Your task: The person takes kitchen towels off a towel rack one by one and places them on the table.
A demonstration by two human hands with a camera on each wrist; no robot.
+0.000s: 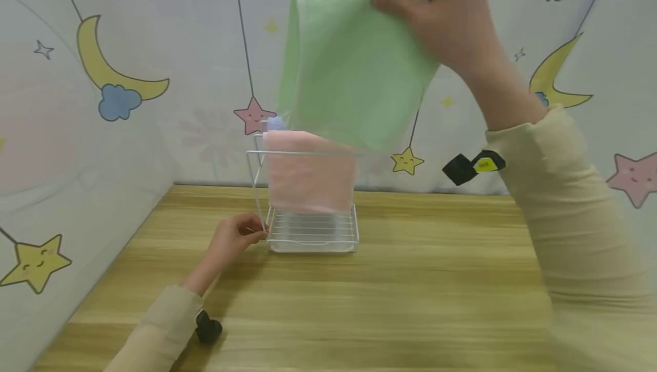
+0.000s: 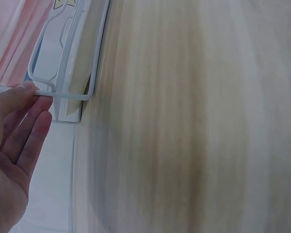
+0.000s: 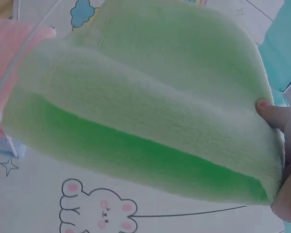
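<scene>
Up high, my right hand (image 1: pixel 451 18) pinches a folded green cloth (image 1: pixel 359 64) by its upper right edge, and the cloth hangs down. Its lower edge overlaps the top of a small white wire rack (image 1: pixel 313 232) in the head view. Over a bar of the rack drapes a pink cloth (image 1: pixel 310 175), with a bit of blue cloth (image 1: pixel 275 124) behind it. My left hand (image 1: pixel 233 243) grips the rack's lower left wire between thumb and fingers. The left wrist view shows this pinch on the white wire (image 2: pixel 68 95). In the right wrist view the green cloth (image 3: pixel 150 97) hangs in layers.
The rack stands on a wood-grain table (image 1: pixel 436 292) near its back edge, with a pale tray at its base. Behind rises a white curtain (image 1: pixel 205 47) printed with moons, stars and clouds. Each wrist wears a black camera device (image 1: pixel 207 327).
</scene>
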